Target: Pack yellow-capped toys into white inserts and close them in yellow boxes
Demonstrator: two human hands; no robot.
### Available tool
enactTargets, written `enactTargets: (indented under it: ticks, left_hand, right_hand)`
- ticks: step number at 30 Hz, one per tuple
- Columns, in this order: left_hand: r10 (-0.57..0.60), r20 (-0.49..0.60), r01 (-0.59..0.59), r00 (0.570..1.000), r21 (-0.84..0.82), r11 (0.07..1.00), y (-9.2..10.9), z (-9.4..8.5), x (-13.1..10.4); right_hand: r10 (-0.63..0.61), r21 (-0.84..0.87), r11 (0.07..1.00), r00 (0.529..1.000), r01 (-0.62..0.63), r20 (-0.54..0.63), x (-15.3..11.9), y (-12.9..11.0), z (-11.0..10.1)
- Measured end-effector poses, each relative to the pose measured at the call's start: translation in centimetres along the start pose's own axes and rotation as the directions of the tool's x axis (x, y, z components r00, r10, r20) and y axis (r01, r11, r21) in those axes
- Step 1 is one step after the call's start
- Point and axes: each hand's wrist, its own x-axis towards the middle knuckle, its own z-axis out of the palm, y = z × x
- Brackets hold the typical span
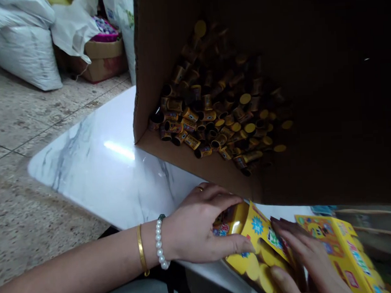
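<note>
A yellow printed carton [242, 262] with round yellow shapes on its front is between my two hands near the table edge. My left hand [199, 227] grips its left end, thumb across the front and fingers over the far edge. On the carton's other side is my right hand [302, 250], fingers on a raised flap and thumb against the front. Part of the carton is behind the hands and below the picture. Just beyond, a large cardboard box [196, 168] lies with its opening toward me, holding a heap of small yellow printed cylinders [210, 115].
A second yellow printed carton [347, 261] stands right of my right hand. The white marbled table [84, 156] has a corner at left. On the floor behind are white sacks [23, 50] and a small cardboard box [102, 61] with a pink tray on top.
</note>
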Motion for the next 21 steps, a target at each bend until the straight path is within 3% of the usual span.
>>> enactTargets:
  ticks: [4, 9, 14, 21]
  left_hand:
    - [-0.012, 0.025, 0.013, 1.000, -0.016, 1.000, 0.3, 0.0, 0.1]
    - [-0.050, 0.058, 0.054, 0.997, -0.073, 0.996, 0.3, -0.2, 0.0]
    - [-0.158, 0.090, 0.165, 0.983, -0.082, 0.983, 0.2, -0.2, -0.3]
    - [-0.140, 0.112, 0.153, 0.984, -0.112, 0.982, -0.1, -0.1, -0.3]
  right_hand:
    - [-0.087, -0.106, 0.990, 0.994, 0.094, 0.073, 1.2, -0.8, -0.8]
    - [-0.091, -0.032, 0.995, 0.987, 0.096, 0.132, 2.3, -2.0, 0.0]
    - [-0.034, -0.011, 0.999, 0.992, 0.036, 0.125, 2.0, -1.9, 0.3]
    - [0.077, 0.056, 0.995, 0.987, -0.085, 0.138, 1.6, -1.7, 0.8]
